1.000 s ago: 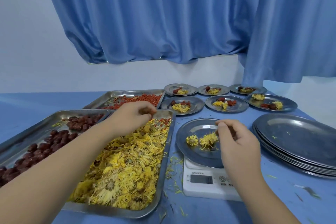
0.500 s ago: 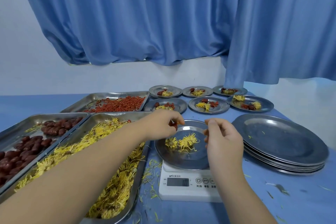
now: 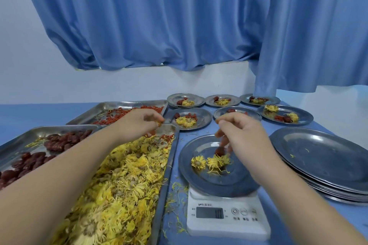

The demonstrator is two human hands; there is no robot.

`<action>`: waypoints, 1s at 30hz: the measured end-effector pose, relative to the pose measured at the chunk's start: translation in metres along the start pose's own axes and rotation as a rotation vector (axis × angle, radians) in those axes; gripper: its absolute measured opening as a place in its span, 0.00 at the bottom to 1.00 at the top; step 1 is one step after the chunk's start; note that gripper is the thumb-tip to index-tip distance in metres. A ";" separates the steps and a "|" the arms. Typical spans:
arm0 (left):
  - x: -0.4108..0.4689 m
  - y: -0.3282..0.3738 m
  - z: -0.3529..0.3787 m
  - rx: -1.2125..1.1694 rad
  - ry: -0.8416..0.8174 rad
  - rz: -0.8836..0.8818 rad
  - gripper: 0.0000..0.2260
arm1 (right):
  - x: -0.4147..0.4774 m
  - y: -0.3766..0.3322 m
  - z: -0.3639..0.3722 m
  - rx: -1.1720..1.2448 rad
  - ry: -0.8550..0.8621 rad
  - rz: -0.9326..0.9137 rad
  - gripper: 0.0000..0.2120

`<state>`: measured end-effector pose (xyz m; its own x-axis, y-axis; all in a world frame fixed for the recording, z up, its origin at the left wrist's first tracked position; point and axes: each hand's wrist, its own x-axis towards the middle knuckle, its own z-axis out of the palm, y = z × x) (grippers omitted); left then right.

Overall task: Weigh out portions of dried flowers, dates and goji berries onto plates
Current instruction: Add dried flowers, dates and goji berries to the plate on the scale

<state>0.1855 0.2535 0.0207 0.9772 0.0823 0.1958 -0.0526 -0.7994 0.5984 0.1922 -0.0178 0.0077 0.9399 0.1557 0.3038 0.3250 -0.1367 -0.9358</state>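
A steel plate (image 3: 187, 167) sits on the white scale (image 3: 227, 217) and holds two dried yellow flowers (image 3: 211, 162). My right hand (image 3: 245, 137) hovers over the plate with its fingers pinched downward, and blurred red goji berries (image 3: 221, 145) hang and fall from its fingertips. My left hand (image 3: 137, 123) is over the far end of the flower tray (image 3: 165, 181), next to the goji tray (image 3: 129, 103). Its fingers are curled together; what they hold is too blurred to tell. The date tray (image 3: 29, 131) lies under my left forearm's far side.
Several filled plates (image 3: 203, 123) with flowers, dates and berries stand at the back. A stack of bare plates (image 3: 322, 157) is on the right of the scale. Loose petals litter the blue table (image 3: 179, 195). A blue curtain (image 3: 179, 26) hangs behind.
My left hand went from the goji tray to the scale plate, then back to the flower tray's far end. My right hand rose above the plate and now lets berries drop.
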 end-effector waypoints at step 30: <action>0.181 -0.111 -0.004 0.684 -0.180 -0.421 0.14 | 0.101 0.033 -0.004 -0.415 -0.189 -0.260 0.07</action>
<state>0.3679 0.3595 -0.0077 0.9082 0.4060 -0.1019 0.4059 -0.9136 -0.0229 0.2980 -0.0104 0.0084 0.7999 0.4048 0.4431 0.5952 -0.4400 -0.6724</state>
